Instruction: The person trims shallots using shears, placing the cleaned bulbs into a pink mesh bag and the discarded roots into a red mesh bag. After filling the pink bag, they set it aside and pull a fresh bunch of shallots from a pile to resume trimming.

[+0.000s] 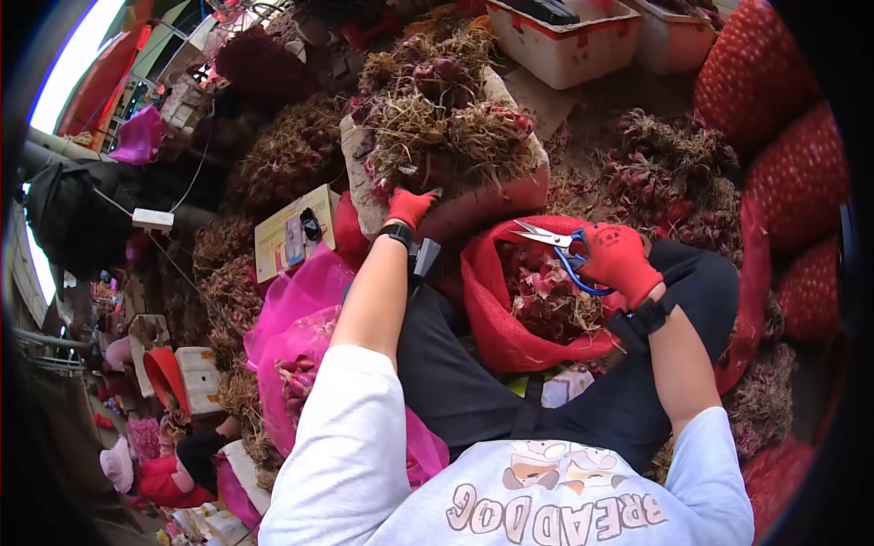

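My left hand (409, 207), in a red glove, reaches forward into a heap of shallots with dry roots (446, 127) piled on a white sack in front of me; whether the fingers grip anything there is hidden. My right hand (621, 258), also in a red glove, holds blue-handled scissors (555, 242) with the blades pointing left. The scissors hover over an open red mesh bag (510, 332) holding trimmed shallots, which rests between my knees.
A pink mesh bag (291, 337) of shallots lies at my left. Full red mesh sacks (774, 109) stack up on the right. White crates (569, 41) stand beyond the heap. More shallot piles (282, 155) and a person in a pink hat (127, 460) are at left.
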The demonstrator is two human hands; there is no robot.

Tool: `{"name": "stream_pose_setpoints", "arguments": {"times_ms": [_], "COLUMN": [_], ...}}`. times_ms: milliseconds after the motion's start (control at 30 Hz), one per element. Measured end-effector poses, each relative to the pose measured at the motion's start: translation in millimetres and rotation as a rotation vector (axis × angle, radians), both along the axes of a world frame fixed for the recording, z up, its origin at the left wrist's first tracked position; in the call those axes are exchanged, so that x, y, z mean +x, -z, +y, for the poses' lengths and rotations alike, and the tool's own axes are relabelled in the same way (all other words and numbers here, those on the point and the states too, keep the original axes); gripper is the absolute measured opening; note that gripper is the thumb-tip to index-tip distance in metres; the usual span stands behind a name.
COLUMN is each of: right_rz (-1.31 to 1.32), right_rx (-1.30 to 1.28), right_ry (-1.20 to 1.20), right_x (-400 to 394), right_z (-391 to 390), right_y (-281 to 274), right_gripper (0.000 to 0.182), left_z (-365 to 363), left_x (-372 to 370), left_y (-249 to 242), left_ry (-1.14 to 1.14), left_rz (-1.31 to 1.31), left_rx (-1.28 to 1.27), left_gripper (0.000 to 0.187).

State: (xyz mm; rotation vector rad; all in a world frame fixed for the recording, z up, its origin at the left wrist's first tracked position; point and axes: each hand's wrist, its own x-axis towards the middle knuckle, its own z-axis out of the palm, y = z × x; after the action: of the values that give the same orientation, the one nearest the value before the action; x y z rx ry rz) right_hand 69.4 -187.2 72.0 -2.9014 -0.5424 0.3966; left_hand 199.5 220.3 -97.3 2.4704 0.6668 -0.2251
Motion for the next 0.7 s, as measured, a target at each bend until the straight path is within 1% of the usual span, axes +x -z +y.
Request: {"name": "stream_pose_setpoints", "arguments": {"times_ms": [33, 67, 100, 167, 233, 300, 367, 433, 467, 500, 567, 633, 700], "right_rz": [-0.020, -0.043, -0.055, -0.071, -0.037, -0.047, -0.022, -0.010, -0.012, -0.015, -0.102, -0.169, -0.219], "right_rx": [0.001, -0.002, 0.030, 0.093, 0.095, 0.070, 0.050, 0.028, 0.019, 0.010, 0.007, 0.048, 0.130], "right_ry": [-0.008, -0.015, -0.012, -0.009, 0.001, -0.009, -0.010, 0.010, 0.032, 0.056, 0.192, 0.318, 0.431], "right_x": [2, 4, 5, 5, 5, 8, 8, 10, 10, 12, 20, 30, 41], "right_z": [3, 4, 5, 9, 10, 12, 14, 15, 14, 12, 2, -13, -31], "right_y": [3, 4, 6, 8, 7, 9, 3, -2, -4, -7, -13, -19, -28], "right_gripper": [0.033, 0.033, 0.033, 0.033, 0.035, 0.037, 0.038, 0.041, 0.043, 0.046, 0.049, 0.050, 0.050], "left_z": [-16, -27, -20, 13, 37, 77, 114, 64, 35, 30, -22, -95, -152], "left_x": [-11, -18, -14, 9, 10, 15, 26, -7, -24, -32, -44, -45, -31], "left_y": [-29, -45, -33, 1, -1, 6, 30, -47, -91, -100, -141, -183, -192], "left_ry": [-0.035, -0.069, -0.043, 0.009, 0.486, 0.692, 0.635, 0.163, -0.067, 0.075, 0.169, 0.409, 0.666], "left_rz": [-0.020, -0.042, -0.032, 0.127, 0.075, -0.048, -0.230, -0.065, 0.031, -0.106, -0.462, -0.681, -0.588], "left_rx": [0.033, 0.061, 0.136, -0.053, -0.118, -0.115, -0.051, 0.194, 0.271, 0.475, 0.292, 0.277, 0.176], "left_gripper": [0.079, 0.080, 0.075, 0.071, 0.057, 0.048, 0.043, 0.039, 0.037, 0.033, 0.028, 0.023, 0.036]}}
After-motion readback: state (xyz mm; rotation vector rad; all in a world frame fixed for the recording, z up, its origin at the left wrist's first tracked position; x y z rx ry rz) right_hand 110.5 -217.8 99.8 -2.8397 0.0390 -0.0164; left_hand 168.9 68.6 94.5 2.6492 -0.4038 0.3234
